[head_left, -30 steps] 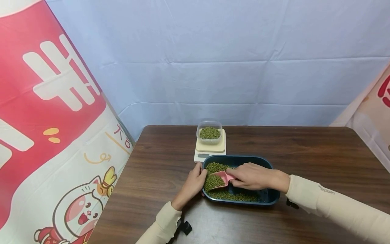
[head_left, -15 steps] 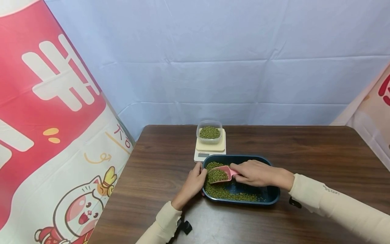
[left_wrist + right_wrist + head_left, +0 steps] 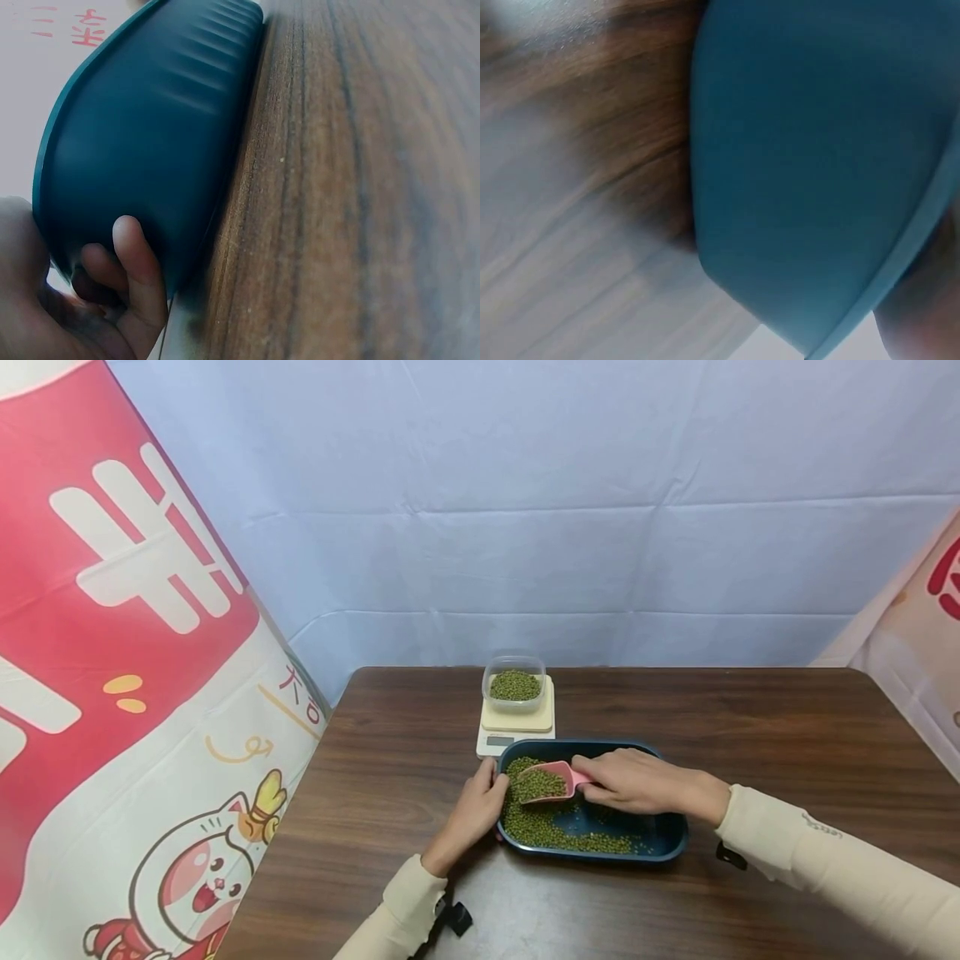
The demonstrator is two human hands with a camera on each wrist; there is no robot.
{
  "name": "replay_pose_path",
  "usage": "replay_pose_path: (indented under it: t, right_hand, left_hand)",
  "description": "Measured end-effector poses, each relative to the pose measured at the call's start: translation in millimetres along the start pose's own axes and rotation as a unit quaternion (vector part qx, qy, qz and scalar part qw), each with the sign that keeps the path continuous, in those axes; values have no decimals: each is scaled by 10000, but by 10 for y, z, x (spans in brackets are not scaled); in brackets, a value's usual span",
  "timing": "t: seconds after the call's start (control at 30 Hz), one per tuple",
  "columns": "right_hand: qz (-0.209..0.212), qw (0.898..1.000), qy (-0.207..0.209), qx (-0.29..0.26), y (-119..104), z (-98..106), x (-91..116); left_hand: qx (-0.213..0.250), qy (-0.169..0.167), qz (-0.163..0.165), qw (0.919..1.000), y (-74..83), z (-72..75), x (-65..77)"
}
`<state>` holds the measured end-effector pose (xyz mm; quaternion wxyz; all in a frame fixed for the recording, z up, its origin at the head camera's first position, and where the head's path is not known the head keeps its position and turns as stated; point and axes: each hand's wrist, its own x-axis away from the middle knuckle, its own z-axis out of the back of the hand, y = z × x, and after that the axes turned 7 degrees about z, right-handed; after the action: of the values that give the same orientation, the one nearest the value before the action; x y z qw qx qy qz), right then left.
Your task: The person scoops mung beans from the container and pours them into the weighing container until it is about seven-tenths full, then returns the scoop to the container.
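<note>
My right hand [image 3: 637, 781] grips the handle of a pink scoop [image 3: 572, 773] above the right-hand part of a dark blue basin [image 3: 660, 839]. Green mung beans fill the scoop's bowl, which lies over the beans [image 3: 540, 832] spread along the basin's left and front. My left hand [image 3: 476, 806] holds the basin's left end, thumb at the rim. In the left wrist view, the fingers of that hand [image 3: 112, 300] curl against the basin's outer wall [image 3: 127, 157]. The right wrist view shows mostly the basin's outside [image 3: 817, 165]; the scoop is hidden there.
Just behind the basin stands a white kitchen scale [image 3: 487, 739] with a small display. On its plate sits a clear plastic tub [image 3: 514, 703] part filled with mung beans. The wooden table [image 3: 750, 735] ends at a pale cloth backdrop [image 3: 562, 560].
My right hand has drawn the loaded scoop slightly to the right and away from me, uncovering more of the beans at the front. The left hand stays on the basin.
</note>
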<state>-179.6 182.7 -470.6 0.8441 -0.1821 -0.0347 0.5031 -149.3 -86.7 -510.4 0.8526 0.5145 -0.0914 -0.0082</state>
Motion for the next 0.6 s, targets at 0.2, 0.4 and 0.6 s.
replay_pose_path:
  t: [0.2, 0.4, 0.6]
  right_hand:
    - [-50, 9998, 173, 50, 22, 38, 27]
    - [-161, 9993, 312, 135, 40, 90, 42]
    - [-228, 9990, 379, 106, 35, 152, 46]
  left_hand:
    - [-9, 0, 7, 10000, 8, -2, 4]
    - [-20, 24, -3, 10000, 0, -9, 1]
    - [0, 25, 9, 10000, -10, -11, -2]
